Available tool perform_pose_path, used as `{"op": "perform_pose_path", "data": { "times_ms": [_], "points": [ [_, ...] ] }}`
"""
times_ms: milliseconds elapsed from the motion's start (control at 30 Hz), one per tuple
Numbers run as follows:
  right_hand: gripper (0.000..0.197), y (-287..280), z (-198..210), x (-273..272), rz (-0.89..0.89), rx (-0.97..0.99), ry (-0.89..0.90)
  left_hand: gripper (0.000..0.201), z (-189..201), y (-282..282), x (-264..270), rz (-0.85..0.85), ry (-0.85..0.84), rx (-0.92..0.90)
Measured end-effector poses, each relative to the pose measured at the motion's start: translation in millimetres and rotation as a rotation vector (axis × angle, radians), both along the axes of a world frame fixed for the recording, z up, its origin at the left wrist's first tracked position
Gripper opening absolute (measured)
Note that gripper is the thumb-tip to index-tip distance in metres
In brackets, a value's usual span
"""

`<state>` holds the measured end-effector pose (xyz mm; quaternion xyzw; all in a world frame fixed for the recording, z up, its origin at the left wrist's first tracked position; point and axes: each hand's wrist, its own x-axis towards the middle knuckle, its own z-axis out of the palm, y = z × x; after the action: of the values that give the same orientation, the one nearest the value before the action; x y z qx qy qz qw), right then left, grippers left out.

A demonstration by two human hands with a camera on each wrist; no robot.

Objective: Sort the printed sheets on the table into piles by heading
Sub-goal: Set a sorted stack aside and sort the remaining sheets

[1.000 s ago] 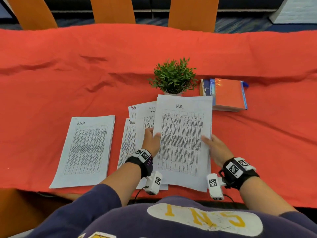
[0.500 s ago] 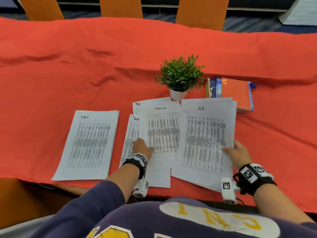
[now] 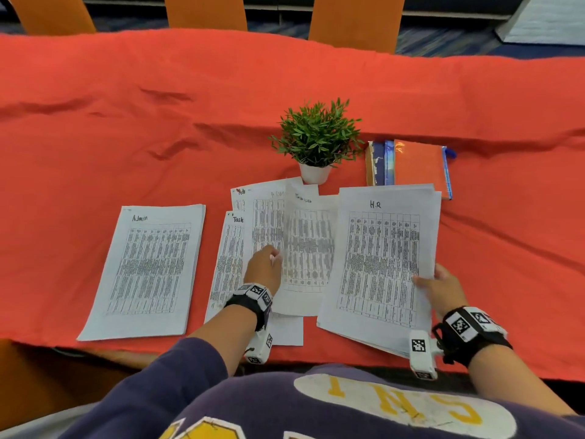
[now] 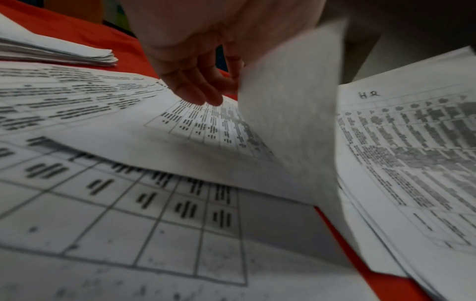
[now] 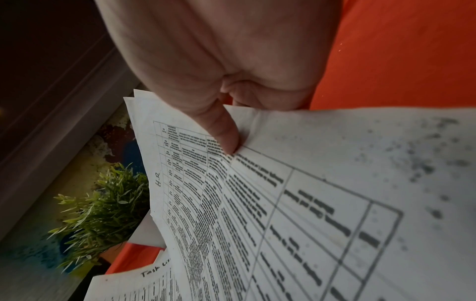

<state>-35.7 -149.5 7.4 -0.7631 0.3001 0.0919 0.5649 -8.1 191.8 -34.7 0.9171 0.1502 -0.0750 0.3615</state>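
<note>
A stack headed Admin (image 3: 148,267) lies at the left. In the middle is a loose heap of sheets (image 3: 228,264), with Task and Admin headings showing. My left hand (image 3: 272,258) pinches the left edge of a Task List sheet (image 3: 308,248) and holds it raised and curved; in the left wrist view the fingers (image 4: 195,89) sit beside that lifted sheet (image 4: 291,122). My right hand (image 3: 425,280) grips the right edge of the H.R stack (image 3: 380,258), which is tilted up off the cloth. The thumb (image 5: 221,130) presses on top of the H.R stack (image 5: 283,203), with the other fingers hidden beneath.
A small potted plant (image 3: 316,137) stands just behind the middle heap. Stacked books (image 3: 418,166) lie behind the H.R stack. The red tablecloth (image 3: 126,122) is bare at the far left and right. Orange chair backs (image 3: 205,11) line the far edge.
The H.R stack has moved right, off the middle heap. My left hand has lifted the Task List sheet's left edge, and a sheet headed Admin now shows under it.
</note>
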Motion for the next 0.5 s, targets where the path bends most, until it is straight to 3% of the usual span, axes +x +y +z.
{"op": "perform_pose_path", "data": {
  "times_ms": [167, 333, 500],
  "points": [
    [0.034, -1.1, 3.2, -0.3, -0.030, 0.001, -0.009, 0.016, 1.9, -1.5, 0.4, 0.036, -0.043, 0.111],
    [0.034, -1.5, 5.1, -0.8, -0.023, -0.037, -0.006, 0.026, -10.6, 16.0, 3.4, 0.159, 0.084, 0.210],
    [0.034, -3.1, 9.1, -2.2, -0.018, -0.046, 0.005, 0.020, -9.5, 21.0, 7.2, 0.158, 0.221, 0.215]
  ]
}}
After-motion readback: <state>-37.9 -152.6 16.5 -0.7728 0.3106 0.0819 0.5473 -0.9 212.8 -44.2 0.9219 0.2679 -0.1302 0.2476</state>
